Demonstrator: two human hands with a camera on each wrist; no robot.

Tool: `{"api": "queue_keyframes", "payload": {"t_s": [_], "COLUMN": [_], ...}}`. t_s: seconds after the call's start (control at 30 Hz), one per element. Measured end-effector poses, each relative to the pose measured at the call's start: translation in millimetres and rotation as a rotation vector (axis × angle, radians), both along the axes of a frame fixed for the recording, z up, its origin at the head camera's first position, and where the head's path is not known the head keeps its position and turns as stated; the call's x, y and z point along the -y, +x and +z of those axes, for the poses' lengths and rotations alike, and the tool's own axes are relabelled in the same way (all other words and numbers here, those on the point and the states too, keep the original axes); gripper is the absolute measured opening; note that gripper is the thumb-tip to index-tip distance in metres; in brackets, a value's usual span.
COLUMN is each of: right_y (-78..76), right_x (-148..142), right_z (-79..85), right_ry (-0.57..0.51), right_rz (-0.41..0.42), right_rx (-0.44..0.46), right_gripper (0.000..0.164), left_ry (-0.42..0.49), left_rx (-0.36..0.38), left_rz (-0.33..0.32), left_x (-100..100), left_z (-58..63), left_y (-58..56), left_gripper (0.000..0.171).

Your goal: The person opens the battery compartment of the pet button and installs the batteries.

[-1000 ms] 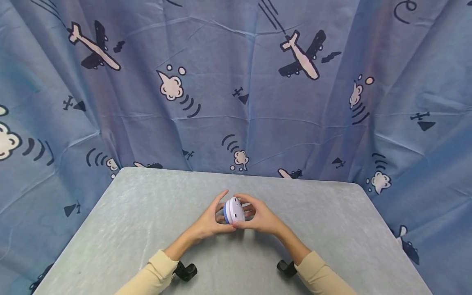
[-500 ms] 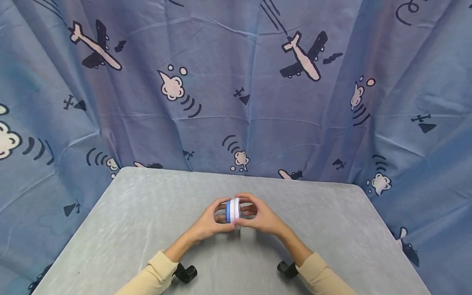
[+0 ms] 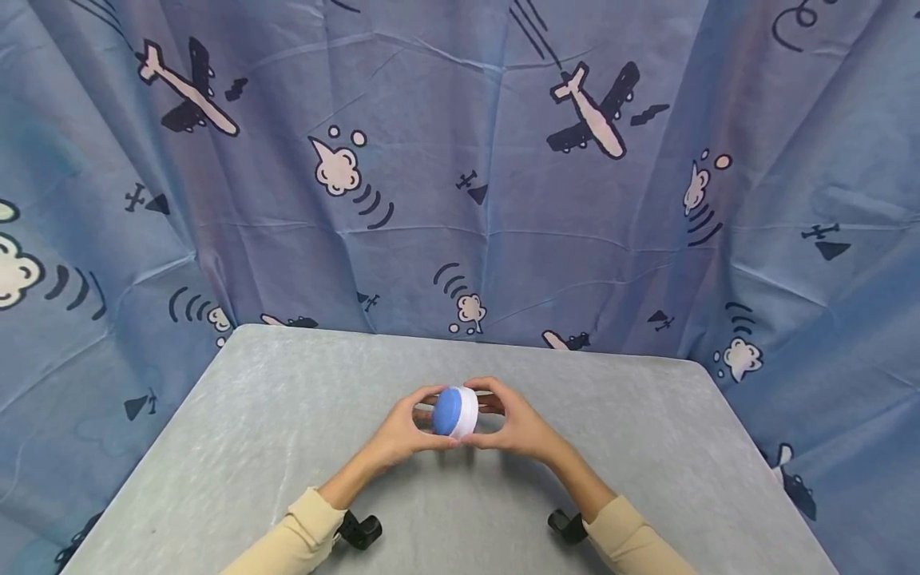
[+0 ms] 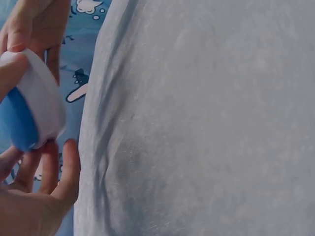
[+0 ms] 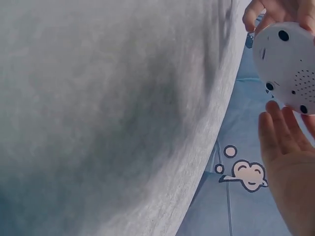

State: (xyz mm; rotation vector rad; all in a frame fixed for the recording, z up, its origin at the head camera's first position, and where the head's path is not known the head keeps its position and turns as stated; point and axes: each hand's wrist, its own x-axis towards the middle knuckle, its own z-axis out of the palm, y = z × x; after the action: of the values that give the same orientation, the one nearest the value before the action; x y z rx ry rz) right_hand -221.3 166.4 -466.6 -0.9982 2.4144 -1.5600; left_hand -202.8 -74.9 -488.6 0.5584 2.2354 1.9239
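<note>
A round white-and-blue device (image 3: pixel 447 411) is held up between both hands over the table's middle. Its blue domed face is turned toward the left and the head camera. On its white underside (image 5: pixel 290 69), dark round feet and a patch of small holes show in the right wrist view. My left hand (image 3: pixel 399 431) grips the rim from the left, thumb below and fingers on the far side. From the right, my right hand (image 3: pixel 519 427) holds the white side's rim between thumb and fingertips. The left wrist view shows fingertips right at the device's (image 4: pixel 42 98) edge.
A table (image 3: pixel 287 415) with a pale grey cover lies under the hands. Behind it hangs a blue curtain (image 3: pixel 402 263) printed with planes and clouds. Black wrist cameras (image 3: pixel 361 530) sit by the cuffs of the cream sleeves (image 3: pixel 287 539).
Between the two hands the device has turned: its white underside faced the head camera, then its edge, and now its blue face shows. The right hand has shifted slightly to the right.
</note>
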Motion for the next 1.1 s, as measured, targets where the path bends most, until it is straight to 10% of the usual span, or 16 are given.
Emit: {"api": "queue_keyframes", "payload": {"t_s": [0.23,0.53,1.1], "right_y": [-0.3,-1.6,-10.1], "right_x": [-0.5,-1.6,-12.9], "right_z": [3.2,-3.8,-24.8], "right_ry": [0.065,0.109,0.109], "right_rz": [-0.016,-0.053,-0.037], "right_rx": [0.018,0.032,0.071], "right_gripper": [0.079,0.081,0.071], "left_ry": [-0.058,-0.130,-0.224], "left_rx": [-0.131,-0.292,-0.201], "left_rz": [0.072,0.015,-0.132], "left_x": [-0.7,-5.0,-2.5], "left_z": [0.0,1.4,-10.8], "left_y": [-7.7,-13.3,-30.4], "left_gripper": [0.075,0.074,0.073]}}
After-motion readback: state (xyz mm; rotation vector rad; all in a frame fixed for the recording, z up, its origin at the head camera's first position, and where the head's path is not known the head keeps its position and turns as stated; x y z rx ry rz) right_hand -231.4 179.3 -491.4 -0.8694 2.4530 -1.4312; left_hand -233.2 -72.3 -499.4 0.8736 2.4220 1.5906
